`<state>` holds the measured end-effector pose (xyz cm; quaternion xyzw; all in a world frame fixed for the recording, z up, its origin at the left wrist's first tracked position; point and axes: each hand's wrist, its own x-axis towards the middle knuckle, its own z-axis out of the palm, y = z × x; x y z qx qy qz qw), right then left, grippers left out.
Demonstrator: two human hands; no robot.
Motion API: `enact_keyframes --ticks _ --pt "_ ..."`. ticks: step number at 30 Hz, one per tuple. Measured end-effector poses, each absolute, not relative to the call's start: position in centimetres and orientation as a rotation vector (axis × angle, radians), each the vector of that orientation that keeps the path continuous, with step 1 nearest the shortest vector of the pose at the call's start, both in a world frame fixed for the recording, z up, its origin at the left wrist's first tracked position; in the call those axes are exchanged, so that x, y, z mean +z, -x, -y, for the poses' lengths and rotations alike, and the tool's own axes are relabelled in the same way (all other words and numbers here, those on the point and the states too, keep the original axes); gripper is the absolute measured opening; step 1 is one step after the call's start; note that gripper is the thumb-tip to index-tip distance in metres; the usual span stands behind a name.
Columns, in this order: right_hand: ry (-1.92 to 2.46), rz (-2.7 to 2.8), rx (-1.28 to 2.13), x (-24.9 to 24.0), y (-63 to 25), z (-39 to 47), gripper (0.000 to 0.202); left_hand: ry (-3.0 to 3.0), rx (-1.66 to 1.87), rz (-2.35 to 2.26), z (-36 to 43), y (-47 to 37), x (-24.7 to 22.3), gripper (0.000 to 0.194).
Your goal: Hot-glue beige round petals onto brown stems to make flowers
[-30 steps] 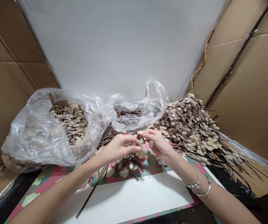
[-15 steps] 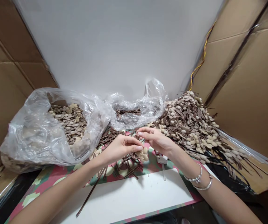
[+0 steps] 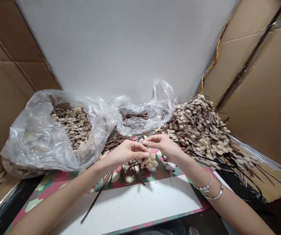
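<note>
Pinched between the thumb and fingers of my left hand [image 3: 128,151] is a beige flower-shaped piece [image 3: 151,161], its petals showing past the fingertips. My right hand [image 3: 163,147] is closed in a pinch just beside it, fingertips near those of my left hand; a dark strip seems to be between them, too small to make out well. Under the hands lie loose brown striped strips [image 3: 134,174] on a patterned cloth [image 3: 54,182]. A small white device [image 3: 170,166] sits below my right hand.
A plastic bag [image 3: 40,130] of beige pieces stands at left, another bag [image 3: 160,114] with brown strips at centre back. A heap of flower pieces with strips [image 3: 201,127] lies at right. A white board [image 3: 140,205] is in front; cardboard walls [image 3: 265,85] flank the sides.
The fingertips of my right hand have shifted slightly down and inward, towards my left hand. The beige piece has turned a little and shows more of its petals.
</note>
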<state>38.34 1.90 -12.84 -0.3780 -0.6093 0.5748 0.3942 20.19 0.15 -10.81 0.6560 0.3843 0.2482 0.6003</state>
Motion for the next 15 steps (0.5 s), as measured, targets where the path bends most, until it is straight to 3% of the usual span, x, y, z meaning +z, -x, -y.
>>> enact_keyframes --ticks 10,15 --pt "0.961 1.613 1.365 -13.06 -38.50 -2.09 0.028 -1.523 0.437 -0.849 -0.32 -20.14 -11.04 0.019" --pt "0.932 1.648 1.510 -13.18 -38.86 -2.35 0.026 -1.524 0.441 -0.857 -0.15 -20.14 -10.67 0.018"
